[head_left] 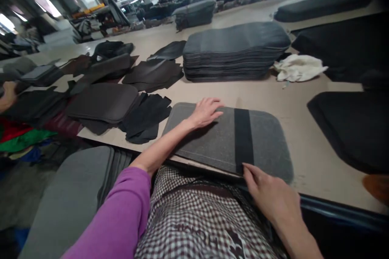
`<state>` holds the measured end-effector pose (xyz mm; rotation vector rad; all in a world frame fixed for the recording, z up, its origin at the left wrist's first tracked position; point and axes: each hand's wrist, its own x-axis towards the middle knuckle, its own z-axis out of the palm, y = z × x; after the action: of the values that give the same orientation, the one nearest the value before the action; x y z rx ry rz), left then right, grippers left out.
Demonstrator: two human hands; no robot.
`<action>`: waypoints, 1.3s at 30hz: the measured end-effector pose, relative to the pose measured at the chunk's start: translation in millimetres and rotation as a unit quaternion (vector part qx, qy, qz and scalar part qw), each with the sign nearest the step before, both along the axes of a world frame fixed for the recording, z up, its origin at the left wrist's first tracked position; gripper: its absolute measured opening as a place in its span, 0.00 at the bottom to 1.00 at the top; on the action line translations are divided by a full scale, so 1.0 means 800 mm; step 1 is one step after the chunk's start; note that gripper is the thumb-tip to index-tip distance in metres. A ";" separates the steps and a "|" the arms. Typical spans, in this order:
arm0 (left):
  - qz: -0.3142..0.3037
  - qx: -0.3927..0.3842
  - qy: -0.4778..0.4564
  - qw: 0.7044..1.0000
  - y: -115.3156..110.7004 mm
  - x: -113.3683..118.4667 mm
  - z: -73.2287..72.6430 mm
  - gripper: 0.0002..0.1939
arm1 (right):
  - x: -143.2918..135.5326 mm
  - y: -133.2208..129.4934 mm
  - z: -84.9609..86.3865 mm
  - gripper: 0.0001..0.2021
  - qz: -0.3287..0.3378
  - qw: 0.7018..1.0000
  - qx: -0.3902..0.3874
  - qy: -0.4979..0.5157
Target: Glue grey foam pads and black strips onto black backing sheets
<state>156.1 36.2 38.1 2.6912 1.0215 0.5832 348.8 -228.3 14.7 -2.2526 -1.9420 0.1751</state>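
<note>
A grey rounded panel (209,141) lies flat at the front edge of the table, a pale stitch-like line along its border. Across it runs a black strip (242,135), right of its middle. My left hand (206,113) rests on the panel near its far edge, fingers stretched out and holding nothing. At the near end of the strip, my right hand (270,192) has thumb and fingers pressed together on the strip's corner by the panel's edge.
Behind the panel stands a tall stack of grey panels (231,62) beside a crumpled white cloth (299,67). Dark cut pieces (146,115) and a dark brown panel (103,101) lie left. Black panels (352,129) lie right. Another person's hand (8,95) shows at far left.
</note>
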 end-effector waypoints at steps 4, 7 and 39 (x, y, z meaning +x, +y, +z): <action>0.077 -0.017 0.061 0.995 -0.004 -0.148 0.039 0.17 | 0.007 -0.003 0.009 0.21 -0.009 0.996 0.068 0.060; 0.143 -0.036 0.147 0.978 -0.008 -0.259 0.053 0.18 | 0.002 0.000 0.020 0.22 -0.026 0.988 0.106 0.107; 0.096 -0.531 -0.488 0.686 -0.148 -0.178 0.123 0.18 | -0.097 0.071 0.077 0.18 0.199 0.818 -0.007 0.539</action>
<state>14.1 -82.5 136.6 0.9810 0.8437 0.9037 271.3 -171.8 76.6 -1.1542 -1.6139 1.2022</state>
